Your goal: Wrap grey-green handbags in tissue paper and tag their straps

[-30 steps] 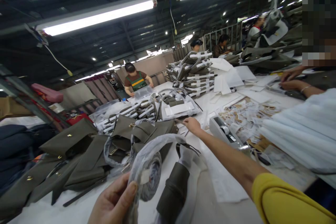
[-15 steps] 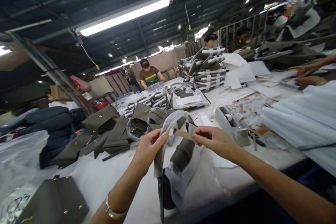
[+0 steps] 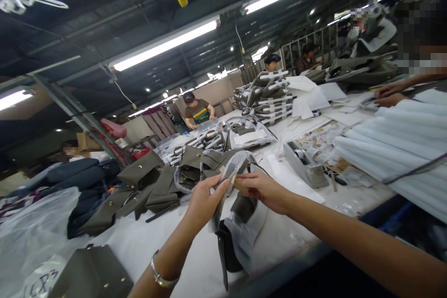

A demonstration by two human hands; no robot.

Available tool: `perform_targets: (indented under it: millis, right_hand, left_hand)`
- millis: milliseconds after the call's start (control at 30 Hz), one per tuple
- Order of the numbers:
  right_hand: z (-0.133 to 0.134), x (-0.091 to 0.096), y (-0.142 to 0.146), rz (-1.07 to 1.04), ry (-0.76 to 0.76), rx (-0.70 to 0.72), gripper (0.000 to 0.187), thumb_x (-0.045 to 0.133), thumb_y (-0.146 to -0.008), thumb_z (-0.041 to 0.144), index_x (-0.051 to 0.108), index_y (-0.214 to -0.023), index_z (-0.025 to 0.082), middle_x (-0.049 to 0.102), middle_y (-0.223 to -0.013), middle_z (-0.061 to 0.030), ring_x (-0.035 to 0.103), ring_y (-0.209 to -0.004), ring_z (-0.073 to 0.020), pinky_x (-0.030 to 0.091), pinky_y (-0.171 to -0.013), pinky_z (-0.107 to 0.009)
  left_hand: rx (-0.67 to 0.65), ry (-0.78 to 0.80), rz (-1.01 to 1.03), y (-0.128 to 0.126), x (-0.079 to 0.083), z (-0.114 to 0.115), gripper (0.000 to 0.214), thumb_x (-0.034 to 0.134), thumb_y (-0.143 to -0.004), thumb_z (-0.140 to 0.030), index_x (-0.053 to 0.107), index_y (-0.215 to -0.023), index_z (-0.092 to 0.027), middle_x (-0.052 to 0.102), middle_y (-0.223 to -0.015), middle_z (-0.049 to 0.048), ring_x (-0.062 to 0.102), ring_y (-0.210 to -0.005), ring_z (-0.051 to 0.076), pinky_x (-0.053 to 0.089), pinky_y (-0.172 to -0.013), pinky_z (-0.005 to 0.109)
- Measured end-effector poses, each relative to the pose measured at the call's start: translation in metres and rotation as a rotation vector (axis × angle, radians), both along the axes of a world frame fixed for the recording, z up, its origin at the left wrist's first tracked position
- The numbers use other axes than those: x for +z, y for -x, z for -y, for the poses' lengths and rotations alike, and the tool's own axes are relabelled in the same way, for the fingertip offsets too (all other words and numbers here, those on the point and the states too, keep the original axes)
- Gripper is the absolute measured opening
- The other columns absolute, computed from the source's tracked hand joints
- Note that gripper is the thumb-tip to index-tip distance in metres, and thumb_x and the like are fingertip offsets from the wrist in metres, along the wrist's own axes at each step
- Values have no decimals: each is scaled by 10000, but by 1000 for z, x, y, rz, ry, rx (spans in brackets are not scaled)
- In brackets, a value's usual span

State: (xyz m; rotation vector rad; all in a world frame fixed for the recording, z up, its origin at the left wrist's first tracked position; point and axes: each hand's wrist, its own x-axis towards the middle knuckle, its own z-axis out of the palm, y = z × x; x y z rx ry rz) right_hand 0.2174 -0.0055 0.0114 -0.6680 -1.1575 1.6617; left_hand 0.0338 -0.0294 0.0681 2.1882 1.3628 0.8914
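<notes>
A dark olive bag strap (image 3: 237, 163) wrapped in whitish translucent foam arches up between my hands. My left hand (image 3: 206, 198) pinches it on the left side, thumb on top. From the right, my right hand (image 3: 261, 188) comes up against the strap with its fingertips pressed together, close to the left thumb. A small bit of tan tape (image 3: 222, 169) shows above my left fingers; the rest of the strip is mostly hidden by the hands. Below, the dark olive bag part (image 3: 226, 247) hangs with loose foam sheet (image 3: 240, 237) around it, over the table.
Several olive bag pieces (image 3: 139, 186) lie to the left, near clear plastic (image 3: 38, 223). A grey tape dispenser (image 3: 303, 165) stands right, beside paper scraps and rolled foam sheets (image 3: 394, 135). Wrapped bags (image 3: 265, 95) are stacked behind. A co-worker (image 3: 199, 111) works across; another's hands (image 3: 389, 93) are at right.
My right hand has moved left to the strap, beside my left hand. The tan tape strip, stretched between the hands before, is now mostly out of sight. The view has shifted slightly.
</notes>
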Motion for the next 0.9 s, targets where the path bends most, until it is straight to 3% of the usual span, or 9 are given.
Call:
perform_targets:
  millis: [100,333,433,533,633,767,900]
  right_hand:
    - [4,7,-2,-1,70,71,383,760,-748,519,765,-930,182,709,-979,-65,613,-889,-169,504,-753,-261]
    - [1,12,5,147,42,-131,397,765,-722,535,748,-873,168,716,-876,-49,595,-770,-154,440,-648,-246]
    - [0,10,6,160,4,-144,379,762,-713,534,743,-825,173,723,-874,-43,594,-777,-158,436,-666,-258]
    - [-2,10,5,188,-5,-150,400,760,-717,554,743,-834,171,718,-902,-38,589,-792,-151,435,-674,-253]
    - [-3,11,0,137,1,-72,375,784,-728,512,740,-853,162,698,-870,-31,581,-759,-131,459,-681,-237]
    - [-3,8,-11,-89,89,98,327,706,-837,478,740,-926,166,716,-947,-71,648,-839,-157,535,-834,-284]
    - [3,-1,-15,-258,153,113,261,732,-827,394,747,-961,170,734,-1000,-79,681,-961,-175,509,-987,-313]
  left_hand:
    - [11,-42,-77,1,2,2,338,543,-919,-440,755,-1096,-245,759,-982,24,673,-934,271,486,-844,323]
    - [82,17,88,-3,-5,1,396,672,-824,-464,726,-1156,-256,728,-1161,64,596,-1197,331,410,-1058,434]
    - [65,178,430,-8,-14,-2,776,757,-779,-418,440,-1464,-236,679,-1243,110,603,-1189,297,442,-1031,426]
    - [109,370,771,-14,-21,-2,1089,830,-724,-376,145,-1563,-261,679,-1159,99,679,-950,212,517,-835,319]
    - [142,391,889,-19,-24,0,1040,867,-677,-360,277,-1529,-267,680,-1019,29,651,-805,140,487,-726,240]
    - [37,310,823,-21,-25,2,523,813,-737,-390,673,-1186,-161,714,-960,50,647,-845,165,481,-755,248]
    - [60,207,750,-21,-25,5,392,777,-768,-385,715,-1087,-166,732,-1058,79,660,-970,227,495,-874,317]
